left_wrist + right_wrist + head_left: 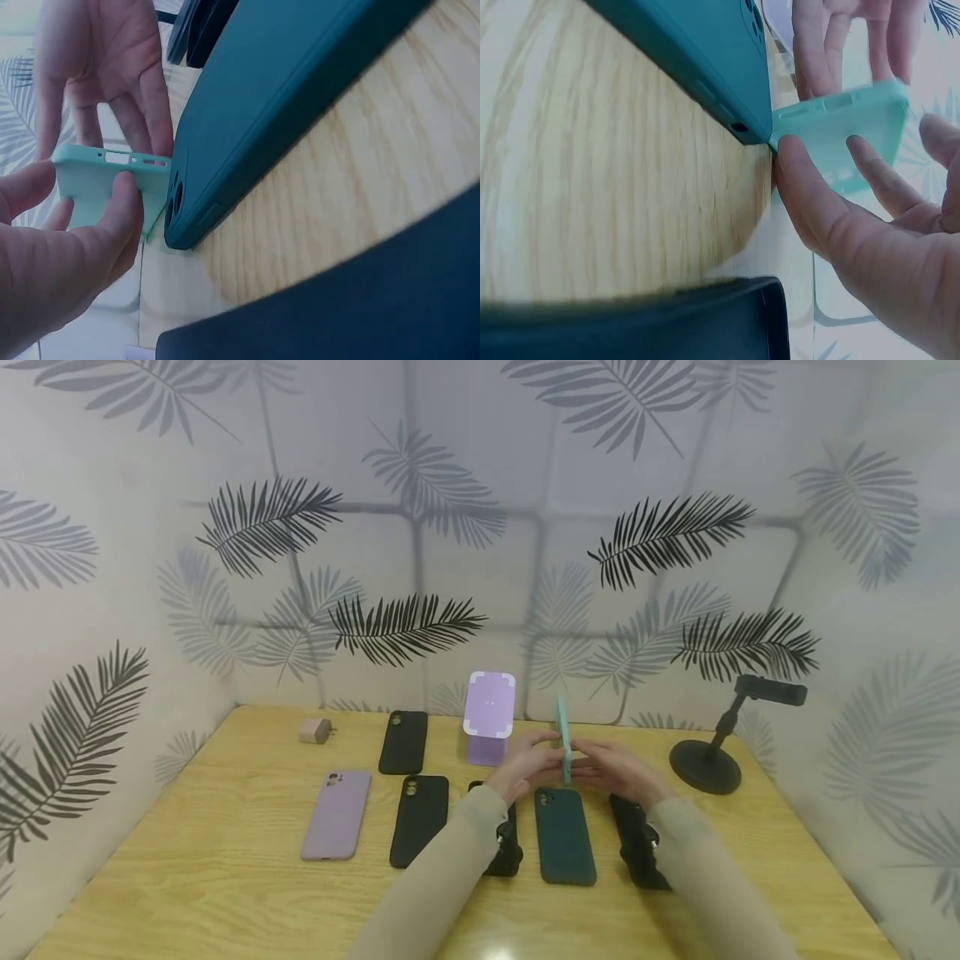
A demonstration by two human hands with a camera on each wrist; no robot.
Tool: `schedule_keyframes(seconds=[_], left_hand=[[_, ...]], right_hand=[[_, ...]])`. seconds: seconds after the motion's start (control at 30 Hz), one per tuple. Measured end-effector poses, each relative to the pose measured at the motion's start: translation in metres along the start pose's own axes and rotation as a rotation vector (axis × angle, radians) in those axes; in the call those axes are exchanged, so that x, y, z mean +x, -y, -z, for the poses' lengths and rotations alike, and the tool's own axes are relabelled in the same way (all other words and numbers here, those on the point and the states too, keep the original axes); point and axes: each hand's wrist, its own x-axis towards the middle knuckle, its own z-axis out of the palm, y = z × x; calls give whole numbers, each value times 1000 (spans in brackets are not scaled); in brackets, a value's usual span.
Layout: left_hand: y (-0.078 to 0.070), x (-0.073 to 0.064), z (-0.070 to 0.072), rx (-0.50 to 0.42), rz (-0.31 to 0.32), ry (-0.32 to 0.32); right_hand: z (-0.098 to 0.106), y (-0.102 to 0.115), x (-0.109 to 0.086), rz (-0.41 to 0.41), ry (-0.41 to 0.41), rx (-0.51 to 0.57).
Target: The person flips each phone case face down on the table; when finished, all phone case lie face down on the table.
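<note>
A mint green phone case (564, 739) stands on edge between my hands, above the far end of a dark teal phone case (566, 837). From the left, my left hand (529, 768) has its fingertips against it, the thumb at a corner in the left wrist view. My right hand (621, 770) faces it from the other side, its fairly straight fingers touching the case while the thumb stands off it in the right wrist view. The case's edge with port cutouts shows in the left wrist view. The teal case lies flat below.
A lavender stand (489, 706) is behind my left hand. To the left lie a lavender phone case (336, 817), two black phone cases (403, 743) and a pink charger plug (315, 731). A black phone holder (705, 767) stands at right. Dark cases lie partly hidden under both wrists.
</note>
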Motion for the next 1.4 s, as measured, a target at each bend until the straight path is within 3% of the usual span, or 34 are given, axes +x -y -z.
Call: schedule_keyframes(seconds=[0.23, 0.43, 0.83, 1.17, 1.4], left_hand=[[-1, -3, -1, 103, -9, 20], [-1, -5, 6, 194, 31, -23], [0, -3, 14, 203, 65, -76], [0, -7, 14, 217, 66, -45], [2, -7, 13, 208, 65, -46]], right_hand=[[0, 0, 6, 10, -76, 7], [6, -1, 4, 45, -184, -38], [13, -5, -1, 33, -238, -90], [16, -10, -6, -41, -274, -228], [19, -11, -5, -99, -268, -247]])
